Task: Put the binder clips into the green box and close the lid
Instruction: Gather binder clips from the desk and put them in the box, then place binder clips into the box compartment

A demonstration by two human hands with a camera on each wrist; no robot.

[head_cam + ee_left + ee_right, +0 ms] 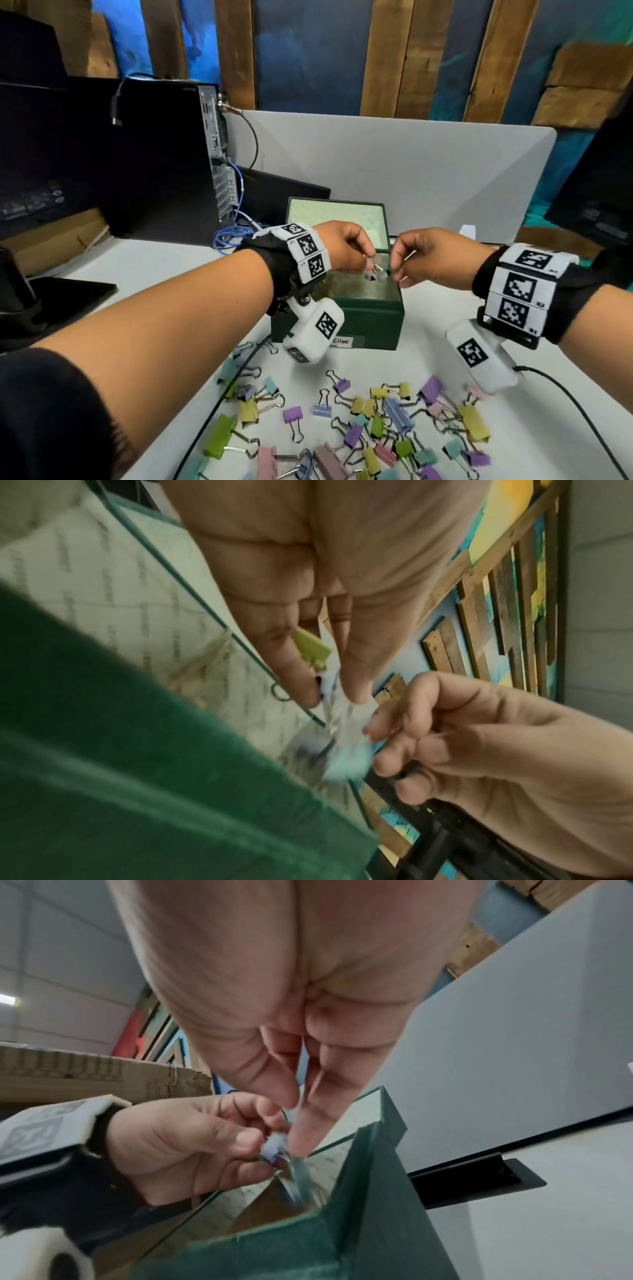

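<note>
At frame centre, the left hand (346,248) and right hand (430,257) each pinched small binder clips (376,269) above the open green box (366,308); releasing them seemed next.

wall: wood planks (236,51) on blue | divider: grey panel (411,164) | desk: white (144,260)

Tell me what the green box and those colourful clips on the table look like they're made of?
The green box looks like card or board with a matte, slightly fuzzy covering and a pale printed paper lining in the lid. The binder clips look like pastel-painted metal bodies with bare, shiny wire handles, judging by the glint.
</note>
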